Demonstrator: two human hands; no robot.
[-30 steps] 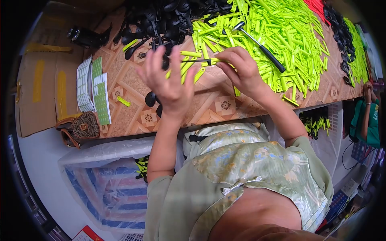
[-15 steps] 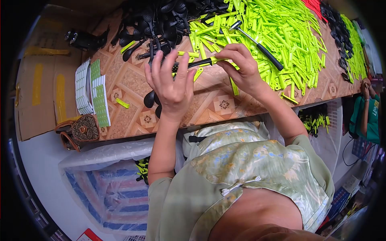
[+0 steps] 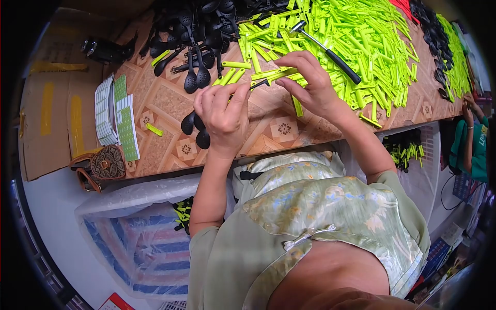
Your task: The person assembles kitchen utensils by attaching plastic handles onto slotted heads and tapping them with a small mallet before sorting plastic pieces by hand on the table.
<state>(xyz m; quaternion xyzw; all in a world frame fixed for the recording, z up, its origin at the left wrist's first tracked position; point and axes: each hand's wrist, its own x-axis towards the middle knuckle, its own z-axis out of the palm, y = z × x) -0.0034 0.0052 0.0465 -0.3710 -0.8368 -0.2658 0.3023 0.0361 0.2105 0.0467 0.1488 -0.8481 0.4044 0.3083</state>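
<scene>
My left hand [image 3: 223, 114] is closed round a black utensil, whose thin handle end [image 3: 260, 83] sticks out past the fingertips toward the right. My right hand [image 3: 310, 82] has its thumb and fingers apart near that handle end, by a green handle piece [image 3: 274, 74]; whether it touches the piece is unclear. Below my left wrist, black spoon heads [image 3: 202, 138] rest on the table [image 3: 170, 108]. Slotted black spoons [image 3: 190, 81] lie just above my left hand, with several green pieces [image 3: 236, 65] beside them.
A hammer [image 3: 330, 53] lies on the large heap of green handles [image 3: 377, 57]. At the left are label sheets [image 3: 125, 119], a small patterned bag [image 3: 107, 164] and a cardboard box [image 3: 49, 113]. A plastic-lined bin [image 3: 150, 248] stands below. Another person's arm [image 3: 469, 129] shows far right.
My left hand's fingers have closed from spread around the black utensil. My right hand has opened slightly, its thumb and fingers parting from the green handle they pinched.
</scene>
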